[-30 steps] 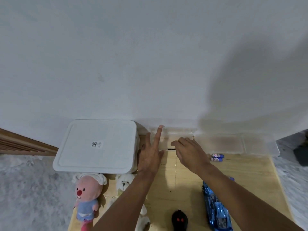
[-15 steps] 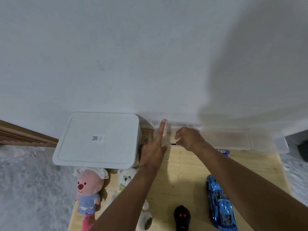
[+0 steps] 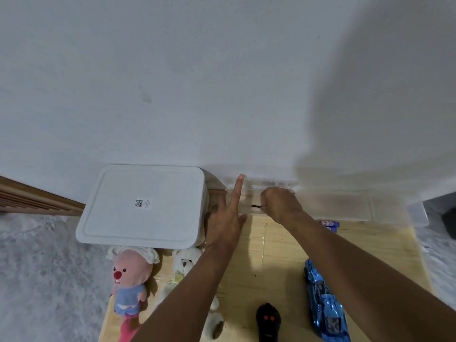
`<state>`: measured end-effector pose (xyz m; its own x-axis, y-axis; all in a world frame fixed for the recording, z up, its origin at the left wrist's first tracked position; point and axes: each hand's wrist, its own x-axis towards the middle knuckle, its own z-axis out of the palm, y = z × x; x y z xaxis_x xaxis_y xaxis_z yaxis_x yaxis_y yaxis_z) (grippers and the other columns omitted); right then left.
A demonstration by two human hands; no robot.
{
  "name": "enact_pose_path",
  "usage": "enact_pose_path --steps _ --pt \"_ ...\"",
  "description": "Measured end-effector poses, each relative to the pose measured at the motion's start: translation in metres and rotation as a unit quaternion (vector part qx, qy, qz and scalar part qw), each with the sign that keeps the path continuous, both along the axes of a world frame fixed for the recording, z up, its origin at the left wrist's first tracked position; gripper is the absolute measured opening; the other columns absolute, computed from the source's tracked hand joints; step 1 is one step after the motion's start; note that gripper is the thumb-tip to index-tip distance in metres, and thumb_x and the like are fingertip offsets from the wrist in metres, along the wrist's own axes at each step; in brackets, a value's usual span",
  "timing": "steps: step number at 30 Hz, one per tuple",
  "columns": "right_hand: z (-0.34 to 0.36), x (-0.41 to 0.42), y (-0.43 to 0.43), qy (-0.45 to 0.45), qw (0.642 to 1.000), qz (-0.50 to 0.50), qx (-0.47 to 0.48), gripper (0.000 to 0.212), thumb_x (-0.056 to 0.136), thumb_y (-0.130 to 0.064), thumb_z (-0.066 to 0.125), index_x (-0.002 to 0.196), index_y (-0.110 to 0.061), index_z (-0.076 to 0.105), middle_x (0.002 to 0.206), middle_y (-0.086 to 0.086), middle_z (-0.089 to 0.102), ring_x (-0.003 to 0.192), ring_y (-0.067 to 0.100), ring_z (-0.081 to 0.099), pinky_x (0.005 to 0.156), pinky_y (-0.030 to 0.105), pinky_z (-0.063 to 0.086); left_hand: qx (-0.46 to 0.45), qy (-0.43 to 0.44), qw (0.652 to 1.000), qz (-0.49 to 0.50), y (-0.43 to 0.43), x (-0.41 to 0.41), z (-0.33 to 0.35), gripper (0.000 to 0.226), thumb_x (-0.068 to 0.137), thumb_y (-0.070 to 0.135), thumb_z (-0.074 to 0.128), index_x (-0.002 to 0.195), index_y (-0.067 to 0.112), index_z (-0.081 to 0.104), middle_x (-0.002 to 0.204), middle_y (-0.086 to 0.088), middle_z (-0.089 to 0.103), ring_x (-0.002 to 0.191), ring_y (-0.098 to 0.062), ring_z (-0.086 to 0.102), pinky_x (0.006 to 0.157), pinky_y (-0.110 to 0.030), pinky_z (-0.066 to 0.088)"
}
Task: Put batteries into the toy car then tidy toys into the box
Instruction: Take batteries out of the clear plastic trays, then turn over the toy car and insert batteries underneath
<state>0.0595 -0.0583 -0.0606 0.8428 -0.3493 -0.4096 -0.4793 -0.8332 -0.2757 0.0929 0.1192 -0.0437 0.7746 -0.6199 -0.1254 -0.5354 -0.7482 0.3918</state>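
The blue toy car [image 3: 325, 307] lies on the wooden board at the lower right, and two small batteries [image 3: 330, 224] lie near the wall beyond my right forearm. A clear plastic box [image 3: 345, 206] stands against the wall. My left hand [image 3: 225, 223] rests at its left end with the index finger straight up against it. My right hand [image 3: 280, 206] is curled at the box's front and pinches a thin dark rod [image 3: 256, 206] that sticks out to the left. Further left sits a white lidded box [image 3: 145, 206].
A pink plush [image 3: 130, 277] and a white bear plush [image 3: 185, 265] lie in front of the white box. A black remote [image 3: 267, 319] sits at the bottom centre. Grey carpet surrounds the wooden board [image 3: 271, 255]; the white wall rises right behind the boxes.
My right hand has moved forward to the clear box and its fingers have curled round the dark rod. The left hand has stayed at the box with its index finger raised.
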Motion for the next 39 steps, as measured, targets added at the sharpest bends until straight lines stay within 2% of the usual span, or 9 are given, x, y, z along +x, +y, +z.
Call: enact_pose_path --steps 10,16,19,23,27,30,34,37,39 --pt "0.015 -0.068 -0.003 -0.221 0.963 -0.067 0.137 0.016 0.082 -0.006 0.078 0.087 -0.019 0.071 0.078 -0.004 0.068 0.073 0.014 0.065 0.074 0.036 0.059 0.045 -0.031 0.998 0.017 -0.003 -0.001 -0.005 0.11 0.098 0.045 0.065 0.15 0.051 -0.032 0.147 -0.011 0.047 0.111 -0.03 0.064 0.077 -0.044 0.061" --pt "0.035 -0.084 0.012 -0.327 0.907 -0.137 0.226 0.024 0.087 -0.004 0.074 0.09 -0.027 0.067 0.098 -0.009 0.073 0.095 0.006 0.071 0.087 0.019 0.053 0.084 -0.049 0.995 0.023 -0.009 -0.011 0.003 0.096 0.098 0.052 0.059 0.159 0.033 -0.012 0.159 -0.009 0.031 0.135 -0.032 0.05 0.093 -0.043 0.057" --pt "0.044 -0.084 0.013 -0.307 0.916 -0.155 0.206 0.018 0.096 -0.008 0.06 0.098 -0.027 0.061 0.091 -0.011 0.068 0.086 -0.002 0.065 0.075 0.015 0.049 0.095 -0.039 0.994 0.036 -0.007 -0.021 0.006 0.089 0.098 0.052 0.058 0.161 0.028 0.0 0.16 -0.009 0.03 0.136 -0.03 0.05 0.097 -0.041 0.056" --pt "0.044 -0.083 0.012 -0.204 0.961 -0.152 0.109 0.011 0.1 -0.019 0.045 0.108 -0.024 0.051 0.081 -0.006 0.052 0.074 0.019 0.055 0.065 0.032 0.039 0.107 -0.023 0.993 0.04 0.002 -0.037 0.005 0.081 0.099 0.051 0.057 0.159 0.026 0.01 0.158 -0.008 0.035 0.14 -0.029 0.043 0.098 -0.042 0.053" --pt "0.04 -0.089 0.013 -0.102 0.991 -0.089 0.016 0.036 0.103 -0.033 0.045 0.139 -0.028 0.046 0.114 0.003 0.058 0.1 0.031 0.062 0.082 0.039 0.05 0.119 -0.006 0.992 0.031 0.01 -0.044 0.002 0.076 0.099 0.052 0.055 0.158 0.026 0.014 0.154 -0.007 0.04 0.137 -0.029 0.044 0.098 -0.045 0.05" --pt "0.036 -0.095 0.017 -0.088 0.994 -0.068 0.006 0.044 0.103 -0.035 0.044 0.147 -0.031 0.043 0.128 0.004 0.057 0.108 0.033 0.062 0.089 0.041 0.051 0.136 -0.01 0.99 0.02 0.014 -0.043 0.002 0.074 0.101 0.053 0.052 0.158 0.024 0.015 0.148 -0.009 0.047 0.132 -0.03 0.05 0.097 -0.046 0.051" --pt "0.039 -0.113 0.021 -0.138 0.986 -0.091 0.0 0.033 0.101 -0.035 0.048 0.132 -0.029 0.058 0.103 0.002 0.07 0.095 0.027 0.066 0.077 0.034 0.049 0.114 -0.02 0.993 0.021 0.021 -0.039 0.01 0.061 0.101 0.05 0.051 0.151 0.023 0.027 0.133 -0.008 0.06 0.119 -0.029 0.061 0.088 -0.044 0.055" --pt "0.044 -0.144 0.018 -0.164 0.974 -0.153 0.017 0.019 0.097 -0.04 0.055 0.104 -0.031 0.069 0.063 -0.008 0.062 0.064 0.014 0.061 0.056 0.027 0.041 0.063 -0.009 0.998 -0.017 0.02 -0.046 0.016 0.047 0.101 0.044 0.051 0.142 0.024 0.043 0.128 -0.005 0.064 0.119 -0.027 0.06 0.087 -0.042 0.054" --pt "0.042 -0.172 0.011 -0.155 0.972 -0.171 0.04 0.014 0.094 -0.041 0.06 0.102 -0.033 0.068 0.06 -0.008 0.062 0.061 0.01 0.06 0.058 0.026 0.044 0.033 0.02 0.997 -0.072 0.014 -0.06 0.018 0.042 0.1 0.042 0.053 0.138 0.025 0.05 0.125 -0.003 0.065 0.117 -0.025 0.06 0.088 -0.039 0.053"
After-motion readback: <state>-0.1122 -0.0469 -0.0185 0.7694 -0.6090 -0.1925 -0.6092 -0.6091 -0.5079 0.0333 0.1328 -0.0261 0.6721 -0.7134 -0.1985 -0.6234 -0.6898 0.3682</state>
